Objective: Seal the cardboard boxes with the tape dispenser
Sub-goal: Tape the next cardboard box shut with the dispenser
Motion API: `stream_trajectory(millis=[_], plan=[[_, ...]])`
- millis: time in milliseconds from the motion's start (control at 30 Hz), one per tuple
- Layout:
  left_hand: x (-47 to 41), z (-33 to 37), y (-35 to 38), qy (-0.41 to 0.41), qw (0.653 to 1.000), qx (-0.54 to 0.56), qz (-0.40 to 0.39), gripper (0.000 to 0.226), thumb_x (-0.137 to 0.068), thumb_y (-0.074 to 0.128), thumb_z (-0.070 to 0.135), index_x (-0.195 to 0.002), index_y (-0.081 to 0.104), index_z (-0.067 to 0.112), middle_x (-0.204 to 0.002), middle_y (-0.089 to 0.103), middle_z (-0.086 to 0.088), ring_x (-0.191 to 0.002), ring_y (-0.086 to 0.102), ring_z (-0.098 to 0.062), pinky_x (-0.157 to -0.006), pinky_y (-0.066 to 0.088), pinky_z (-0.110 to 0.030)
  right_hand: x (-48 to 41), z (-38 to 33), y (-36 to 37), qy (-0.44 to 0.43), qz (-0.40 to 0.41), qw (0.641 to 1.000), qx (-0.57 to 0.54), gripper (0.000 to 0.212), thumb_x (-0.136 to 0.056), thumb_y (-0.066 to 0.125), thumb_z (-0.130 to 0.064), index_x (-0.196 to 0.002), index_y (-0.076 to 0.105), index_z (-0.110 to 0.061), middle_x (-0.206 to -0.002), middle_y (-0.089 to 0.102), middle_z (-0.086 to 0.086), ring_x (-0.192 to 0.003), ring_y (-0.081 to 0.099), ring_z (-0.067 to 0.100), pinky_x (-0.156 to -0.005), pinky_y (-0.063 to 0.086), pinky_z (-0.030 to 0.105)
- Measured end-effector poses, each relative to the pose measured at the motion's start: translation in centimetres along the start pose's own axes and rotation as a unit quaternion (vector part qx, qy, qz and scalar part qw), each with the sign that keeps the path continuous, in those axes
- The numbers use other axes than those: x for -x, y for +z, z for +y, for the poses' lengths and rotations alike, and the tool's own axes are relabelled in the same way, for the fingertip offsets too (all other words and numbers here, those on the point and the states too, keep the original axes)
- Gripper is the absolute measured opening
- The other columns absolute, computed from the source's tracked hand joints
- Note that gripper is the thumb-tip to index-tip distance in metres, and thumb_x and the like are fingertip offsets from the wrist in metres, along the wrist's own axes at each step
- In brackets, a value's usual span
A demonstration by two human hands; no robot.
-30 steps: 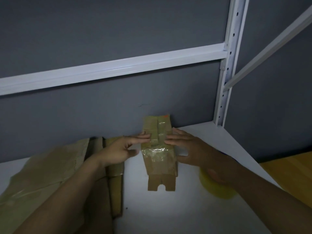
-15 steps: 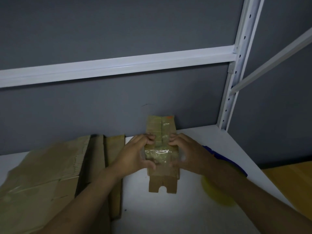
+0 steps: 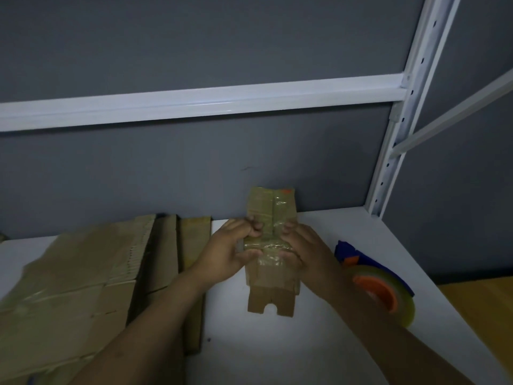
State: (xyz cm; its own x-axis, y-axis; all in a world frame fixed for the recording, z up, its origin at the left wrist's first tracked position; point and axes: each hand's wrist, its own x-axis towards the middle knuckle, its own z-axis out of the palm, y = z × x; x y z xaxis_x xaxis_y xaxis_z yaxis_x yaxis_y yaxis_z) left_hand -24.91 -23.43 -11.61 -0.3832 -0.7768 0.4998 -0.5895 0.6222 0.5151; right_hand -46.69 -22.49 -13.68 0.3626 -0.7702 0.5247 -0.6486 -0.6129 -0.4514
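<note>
A small flattened cardboard box [image 3: 270, 279], wrapped in clear tape, lies on the white table [image 3: 277, 351] with its far end against the grey wall. My left hand [image 3: 230, 251] grips its left edge and my right hand [image 3: 305, 248] grips its right edge, fingers curled over the taped middle. The tape dispenser [image 3: 380, 284], blue with an orange hub and a clear tape roll, lies on the table just right of my right forearm, held by neither hand.
A stack of flattened cardboard boxes [image 3: 83, 295] covers the table's left side. A white shelf upright [image 3: 399, 140] and crossbar [image 3: 194, 104] stand against the wall. The table's right edge drops to a wooden floor [image 3: 483, 307].
Both hands went from resting flat beside the small box to closing on its two sides. The view shifted, so the tape dispenser now shows fully to the right.
</note>
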Motion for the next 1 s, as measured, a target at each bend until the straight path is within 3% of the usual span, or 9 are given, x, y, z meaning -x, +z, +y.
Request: stream_trajectory(millis=[167,300,433,567,667,767,833,933,1000], plan=[[0.7,-0.8,-0.8,-0.009,0.999,0.015,-0.036,0.058,-0.086,0.052,0.065,-0.123,0.062,0.022,-0.133,0.047,0.036,-0.135,0.038,0.003,-0.111,0.032,-0.017,0.1,1.1,-2.1,-0.035,-0.059,0.997,-0.041,0.047,-0.090,0.058,-0.041,-0.130,0.056,-0.017,-0.136,0.046,-0.010,-0.130,0.033,-0.006,-0.108,0.018,0.005],[0.2,-0.5,-1.6,-0.002,0.998,-0.019,-0.067,0.062,-0.086,0.047,0.067,-0.124,0.062,0.021,-0.135,0.047,0.026,-0.134,0.035,0.008,-0.109,0.024,-0.008,-0.8,0.7,-2.4,-0.018,-0.035,0.998,-0.055,0.040,-0.086,0.070,-0.028,-0.122,0.063,-0.012,-0.127,0.053,-0.007,-0.121,0.035,-0.010,-0.101,0.018,-0.002],[-1.4,0.8,-3.1,-0.081,0.993,0.049,-0.066,0.031,-0.089,0.061,0.043,-0.105,0.073,0.019,-0.129,0.059,0.012,-0.118,0.047,0.013,-0.104,0.033,-0.011,0.1,0.5,-2.7,-0.005,-0.046,0.994,-0.095,0.036,-0.089,0.059,-0.024,-0.124,0.061,-0.015,-0.130,0.050,-0.010,-0.126,0.040,-0.004,-0.106,0.023,0.006],[-5.1,0.1,-2.8,-0.180,0.978,-0.098,-0.046,0.058,-0.089,0.054,0.057,-0.138,0.051,0.024,-0.153,0.034,-0.002,-0.144,0.024,-0.018,-0.118,0.017,-0.029,0.6,0.7,-3.9,-0.002,-0.092,0.988,-0.128,0.032,-0.091,0.057,-0.011,-0.121,0.059,-0.021,-0.131,0.049,-0.008,-0.124,0.036,-0.015,-0.103,0.023,0.001],[-6.3,-0.5,-2.1,-0.256,0.965,0.023,-0.057,0.055,-0.094,0.057,0.041,-0.143,0.044,0.018,-0.140,0.046,0.000,-0.133,0.041,-0.017,-0.103,0.030,-0.017,0.6,0.5,-5.1,0.009,-0.115,0.990,-0.081,0.035,-0.088,0.066,-0.023,-0.122,0.060,-0.022,-0.129,0.048,-0.015,-0.123,0.040,-0.004,-0.096,0.024,-0.002],[-5.2,-0.1,-1.6,-0.276,0.958,0.072,-0.021,0.057,-0.094,0.059,0.039,-0.142,0.044,0.014,-0.131,0.052,0.002,-0.114,0.050,-0.009,-0.094,0.035,-0.017,0.6,-0.1,-5.1,0.007,-0.102,0.995,-0.017,0.037,-0.081,0.069,-0.043,-0.110,0.063,-0.021,-0.118,0.053,-0.016,-0.111,0.046,0.000,-0.084,0.032,0.001],[-4.2,-0.5,-1.6,-0.288,0.956,0.055,0.026,0.059,-0.091,0.061,0.047,-0.141,0.047,0.018,-0.132,0.052,0.003,-0.115,0.050,-0.010,-0.096,0.036,-0.019,0.2,-0.2,-4.7,-0.024,-0.060,0.998,0.026,0.037,-0.081,0.060,-0.049,-0.096,0.067,-0.016,-0.108,0.064,-0.004,-0.103,0.052,0.009,-0.080,0.048,0.020],[-2.7,-0.2,-2.7,-0.328,0.931,0.063,0.145,0.054,-0.090,0.063,0.044,-0.137,0.052,0.020,-0.136,0.050,-0.002,-0.124,0.050,-0.020,-0.103,0.037,-0.027,-1.0,1.2,-4.3,-0.051,0.055,0.993,0.096,0.035,-0.086,0.052,-0.039,-0.098,0.073,-0.014,-0.105,0.066,0.003,-0.099,0.054,0.014,-0.077,0.050,0.027],[-1.6,0.9,-3.3,-0.316,0.926,0.076,0.194,0.049,-0.090,0.065,0.036,-0.134,0.055,0.017,-0.128,0.057,-0.002,-0.118,0.054,-0.019,-0.103,0.042,-0.032,-1.8,1.0,-4.6,0.037,0.100,0.992,0.072,0.029,-0.095,0.049,-0.025,-0.114,0.068,-0.015,-0.109,0.058,0.002,-0.099,0.053,0.015,-0.080,0.040,0.018]])
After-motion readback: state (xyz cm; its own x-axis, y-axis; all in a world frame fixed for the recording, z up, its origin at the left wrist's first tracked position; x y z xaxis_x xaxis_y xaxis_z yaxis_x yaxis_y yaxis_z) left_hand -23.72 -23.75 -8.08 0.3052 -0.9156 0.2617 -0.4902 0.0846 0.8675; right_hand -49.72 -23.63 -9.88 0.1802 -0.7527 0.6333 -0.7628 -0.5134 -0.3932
